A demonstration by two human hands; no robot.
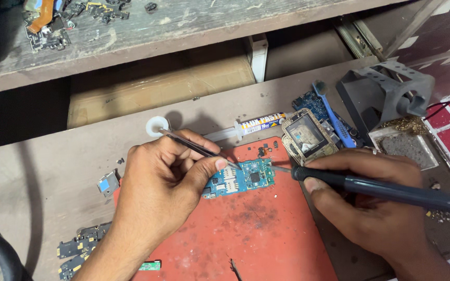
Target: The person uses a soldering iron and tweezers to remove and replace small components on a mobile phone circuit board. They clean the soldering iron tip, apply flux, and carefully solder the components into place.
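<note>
My left hand (154,184) rests on the red work mat (256,234), thumb and forefinger pressed together on a pair of thin tweezers (196,147), whose tips come down on the left part of the small blue circuit board (243,179). The board lies flat near the top edge of the mat, its left end partly hidden under my thumb. My right hand (368,200) comes in from the right, fingers wrapped around the dark handle of a soldering iron (386,188); the metal tip reaches the board's right edge, though I cannot tell if it quite touches.

Just behind the board, past the mat's edge, lies a flux syringe (235,128) with a white round plunger end, partly hidden by my left knuckles and the tweezers. Right of it sits a gold-coloured phone frame (307,138), leaning on another blue board (308,104) with a blue toothbrush (332,114) lying across it. Further right stands the grey iron stand (386,93) with a square tray holding a sponge (407,148) and brass wool behind it.

Left of the mat a small metal shield part (108,182) lies on the brown bench (53,171), and dark flex strips (82,250) sit near my left wrist. A small green board (150,266) lies at the mat's lower left edge. The shelf above (183,26) carries a scatter of small parts.
</note>
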